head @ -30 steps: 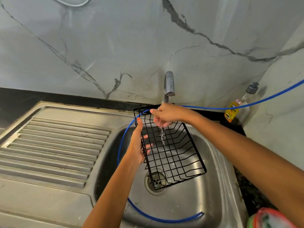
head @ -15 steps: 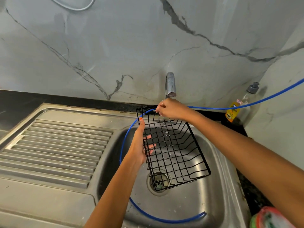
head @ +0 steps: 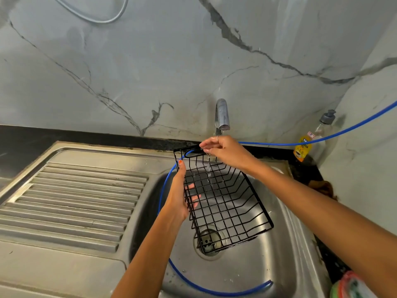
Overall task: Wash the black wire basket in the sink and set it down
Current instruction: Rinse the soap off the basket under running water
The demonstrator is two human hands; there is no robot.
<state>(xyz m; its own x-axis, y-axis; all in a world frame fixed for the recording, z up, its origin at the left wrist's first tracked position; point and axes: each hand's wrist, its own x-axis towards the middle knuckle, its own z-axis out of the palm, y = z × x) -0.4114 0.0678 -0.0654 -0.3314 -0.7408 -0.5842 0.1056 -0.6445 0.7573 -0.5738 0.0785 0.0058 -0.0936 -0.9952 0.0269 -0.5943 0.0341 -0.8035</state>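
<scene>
The black wire basket [head: 227,203] is tilted over the steel sink [head: 247,274], far end raised toward the tap [head: 222,115], near end low over the drain [head: 209,241]. My left hand [head: 178,196] grips its left side, thumb on the rim and fingers showing through the mesh from below. My right hand [head: 225,150] pinches the far top rim with bent fingertips right under the spout. A thin stream of water runs over those fingers and down through the basket.
A blue hose [head: 214,292] loops round the sink bowl and runs off right along the wall. A ribbed drainboard [head: 75,196] lies to the left. A dish-soap bottle [head: 305,145] stands in the back right corner; a red-green scrubber [head: 352,287] sits at the bottom right.
My right hand rose from inside the basket to its far top rim and now works along it. The basket shifted slightly; my left hand kept its grip.
</scene>
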